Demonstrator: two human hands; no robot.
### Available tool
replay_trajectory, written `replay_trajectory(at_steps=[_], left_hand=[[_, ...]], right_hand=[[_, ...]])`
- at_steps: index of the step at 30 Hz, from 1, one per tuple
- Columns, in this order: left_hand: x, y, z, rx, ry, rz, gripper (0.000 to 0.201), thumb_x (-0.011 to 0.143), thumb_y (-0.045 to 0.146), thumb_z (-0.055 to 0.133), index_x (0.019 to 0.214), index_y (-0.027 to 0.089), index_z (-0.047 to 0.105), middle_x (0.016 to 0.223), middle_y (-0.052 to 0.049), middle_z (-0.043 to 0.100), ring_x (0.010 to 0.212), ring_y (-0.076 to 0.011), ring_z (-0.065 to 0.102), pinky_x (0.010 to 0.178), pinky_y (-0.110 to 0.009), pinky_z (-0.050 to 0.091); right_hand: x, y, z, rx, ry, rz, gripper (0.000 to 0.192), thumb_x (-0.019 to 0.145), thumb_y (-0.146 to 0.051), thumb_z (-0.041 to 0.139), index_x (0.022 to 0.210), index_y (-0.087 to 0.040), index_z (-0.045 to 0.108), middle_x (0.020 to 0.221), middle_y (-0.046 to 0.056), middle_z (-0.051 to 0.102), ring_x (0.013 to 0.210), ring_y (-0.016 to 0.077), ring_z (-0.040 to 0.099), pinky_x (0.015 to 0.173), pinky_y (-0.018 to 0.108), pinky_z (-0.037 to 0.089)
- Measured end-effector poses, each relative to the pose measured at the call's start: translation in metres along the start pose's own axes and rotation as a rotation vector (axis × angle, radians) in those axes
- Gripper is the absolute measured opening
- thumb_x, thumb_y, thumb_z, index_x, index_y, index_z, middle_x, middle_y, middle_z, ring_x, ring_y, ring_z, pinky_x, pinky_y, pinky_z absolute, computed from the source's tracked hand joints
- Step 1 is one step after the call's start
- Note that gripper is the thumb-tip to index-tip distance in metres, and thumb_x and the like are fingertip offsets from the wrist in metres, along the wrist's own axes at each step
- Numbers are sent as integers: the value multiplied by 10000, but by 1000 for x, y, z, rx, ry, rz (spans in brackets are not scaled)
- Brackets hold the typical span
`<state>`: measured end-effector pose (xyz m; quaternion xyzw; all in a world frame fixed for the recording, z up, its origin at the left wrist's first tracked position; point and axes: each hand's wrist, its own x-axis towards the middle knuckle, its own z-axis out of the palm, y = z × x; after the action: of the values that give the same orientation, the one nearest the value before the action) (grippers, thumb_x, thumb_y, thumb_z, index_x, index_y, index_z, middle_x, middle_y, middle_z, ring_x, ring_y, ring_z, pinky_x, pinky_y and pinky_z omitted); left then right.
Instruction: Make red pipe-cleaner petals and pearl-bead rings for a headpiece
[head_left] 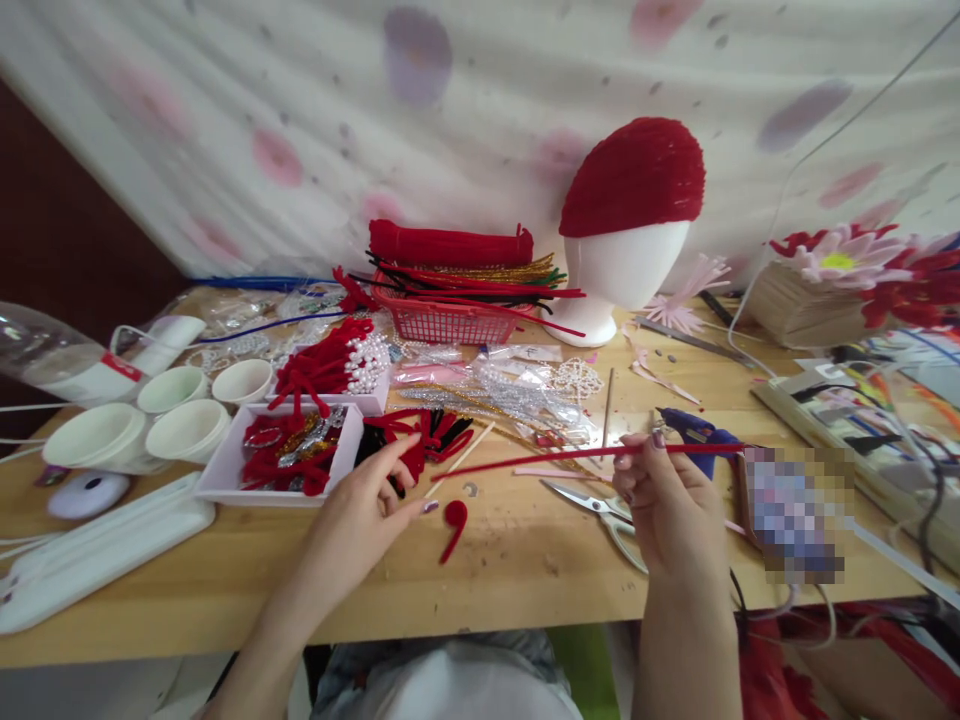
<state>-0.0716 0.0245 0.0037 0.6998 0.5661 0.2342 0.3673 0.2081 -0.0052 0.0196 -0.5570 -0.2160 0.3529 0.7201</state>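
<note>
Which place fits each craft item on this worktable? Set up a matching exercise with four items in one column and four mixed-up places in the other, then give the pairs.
Items
1. straight red pipe cleaner
2. coiled red pipe-cleaner piece
3. scissors
4. red woven cap

Places
A. on the white foam mannequin head
B. held in the right hand
C. lying on the wooden table just left of the right hand
D. lying on the table beside the left hand

Pairs: 1-B, 2-D, 3-C, 4-A
</note>
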Motion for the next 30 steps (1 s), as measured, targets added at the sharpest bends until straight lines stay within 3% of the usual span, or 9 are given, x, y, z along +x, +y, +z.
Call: replay_trajectory(at_steps=[3,7,10,18,22,25,27,29,30], left_hand=[[4,6,-6,109,46,60,530,860,285,575,1384,208,542,955,-18,644,649,-154,613,685,-304,511],[4,9,-8,279,-77,129,335,947,234,451,1151,216,716,1053,-65,684,912,-225,685,809,-336,508],[2,5,-7,333,-131,128,378,975,176,372,998,201,748,992,-73,710,901,-227,699,803,-328,503],[-1,-4,-3,247,-176,111,243,950,159,488,914,210,722,958,-57,740,909,-223,707,805,-309,497],[-1,-6,-9,272,-199,35,239,947,132,503,826,188,702,904,-68,747,879,-239,708,774,-319,479],[-5,-9,-13,225,-179,51,208,941,146,541,792,190,679,859,-45,739,836,-228,704,736,-307,465],[-10,-10,-15,187,-159,121,187,935,162,568,781,196,668,835,-26,726,802,-213,696,717,-297,458],[-14,-9,-17,135,-143,200,185,926,164,587,756,199,652,798,-7,706,756,-190,685,684,-275,456],[-16,-9,-18,102,-135,234,194,921,159,593,738,199,645,774,0,696,728,-177,677,663,-260,456]], right_hand=[[1,0,3,-6,-22,24,504,434,-560,952,641,-145,752,486,3,605,423,72,479,381,174,356],[-1,-1,6,-1,-28,38,504,425,-544,961,633,-135,752,480,5,602,424,63,470,385,163,352],[-4,0,9,-31,-50,36,504,447,-556,952,643,-134,759,490,9,607,422,68,461,382,172,354],[1,9,17,-195,-123,1,530,526,-636,886,668,-149,731,536,22,626,437,102,473,407,221,402],[-7,0,13,-550,-352,25,527,716,-647,771,578,-145,684,509,61,637,442,148,534,416,242,409],[-29,-11,21,-886,-450,-296,405,897,-527,640,691,-183,704,636,61,688,583,207,628,528,288,477],[-46,-16,35,-952,-584,-562,184,899,-384,684,940,-215,743,947,92,741,893,276,676,773,371,533],[-62,-16,54,-1003,-788,-701,286,889,-273,714,1172,-237,692,1186,108,698,1111,306,621,939,429,495],[-67,-15,63,-1018,-896,-722,288,902,-216,694,1189,-235,681,1173,102,704,1112,298,623,966,433,483]])
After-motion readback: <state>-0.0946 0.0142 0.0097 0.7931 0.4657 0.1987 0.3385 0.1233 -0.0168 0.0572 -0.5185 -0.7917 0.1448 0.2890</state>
